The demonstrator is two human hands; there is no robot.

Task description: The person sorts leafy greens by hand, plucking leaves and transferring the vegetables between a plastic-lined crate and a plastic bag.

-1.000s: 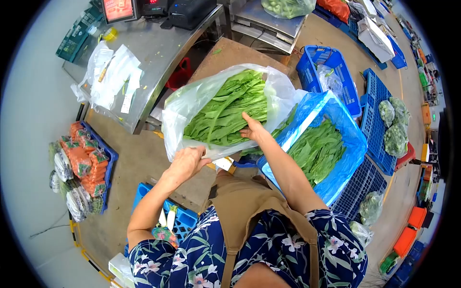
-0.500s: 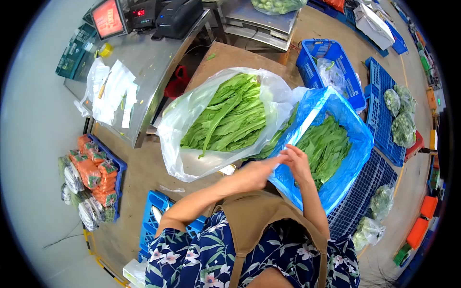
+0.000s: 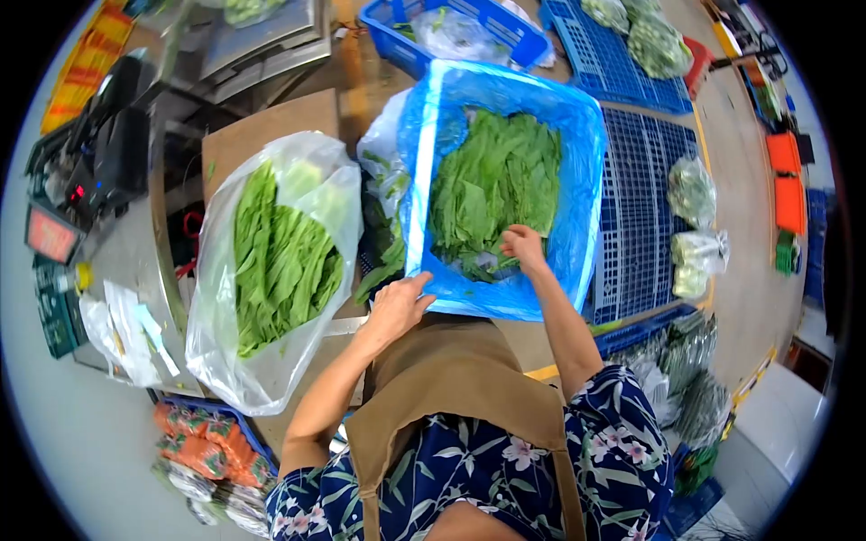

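A blue plastic liner point(image 3: 577, 194) lines a crate that holds long leafy greens point(image 3: 492, 180). My right hand point(image 3: 523, 245) is inside it at the near end of the greens, fingers bent together; what they hold, if anything, is too small to tell. At the liner's near left corner rests my left hand point(image 3: 400, 305), thumb and fingers apart, touching the edge. To the left, a clear plastic bag point(image 3: 203, 311) lies open with more greens point(image 3: 287, 270) inside. Neither hand touches that bag.
Behind the liner is a blue basket point(image 3: 388, 41) with a plastic bag. Blue pallets point(image 3: 645, 216) with bagged vegetables stand on the right. A metal table point(image 3: 126, 257) with white bags is at the left, above bagged carrots point(image 3: 203, 451). A brown board point(image 3: 271, 131) lies behind the clear bag.
The view has turned right. Both hands have left the clear bag; my right hand has moved into the blue liner and my left hand to its near corner.
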